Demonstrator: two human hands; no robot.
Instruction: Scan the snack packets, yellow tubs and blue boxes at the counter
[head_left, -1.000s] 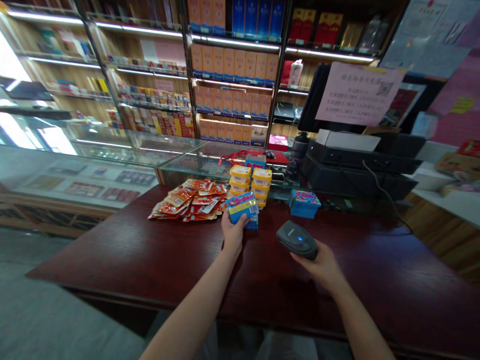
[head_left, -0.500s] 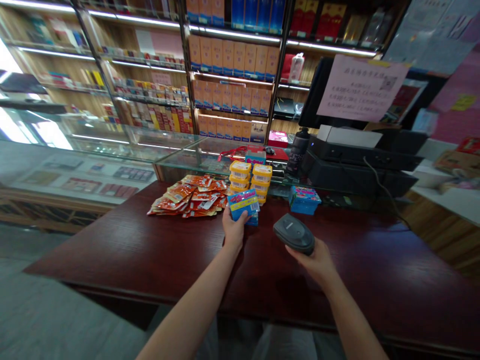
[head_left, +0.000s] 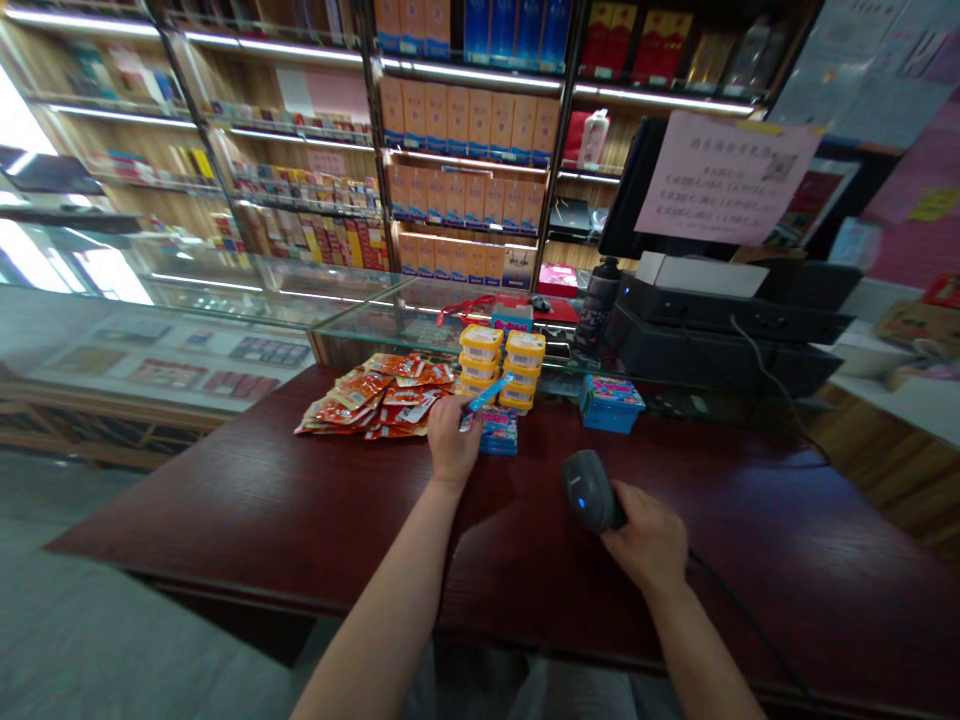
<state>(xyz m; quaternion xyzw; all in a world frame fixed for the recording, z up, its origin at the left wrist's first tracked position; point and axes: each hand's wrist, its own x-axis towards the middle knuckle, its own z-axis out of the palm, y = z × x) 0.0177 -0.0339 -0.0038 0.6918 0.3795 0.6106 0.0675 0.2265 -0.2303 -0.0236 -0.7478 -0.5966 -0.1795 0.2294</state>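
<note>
My left hand (head_left: 454, 440) is closed on a thin blue packet (head_left: 491, 392), now turned nearly edge-on. Just below it, a short stack of similar blue packets (head_left: 499, 430) lies on the dark red-brown table (head_left: 315, 510). In my right hand (head_left: 651, 535) is a dark grey barcode scanner (head_left: 589, 490), its blue light lit and its cord trailing toward the table's front edge. Beside my left hand spreads a heap of orange snack bags (head_left: 375, 395). Yellow-lidded tubs (head_left: 480, 342) stand in two stacks behind the packets.
Another blue packet stack (head_left: 611, 402) sits right of the tubs. A dark bottle (head_left: 598, 305), a monitor with a pink notice (head_left: 724, 175) and black machines (head_left: 727, 340) stand at the back right. Glass display cases (head_left: 180, 350) border the left, with stocked shelves behind.
My left hand has turned the blue packet from face-up to nearly edge-on and shifted slightly left. My right hand has tilted the scanner and moved it a little right; its blue light now shows.
</note>
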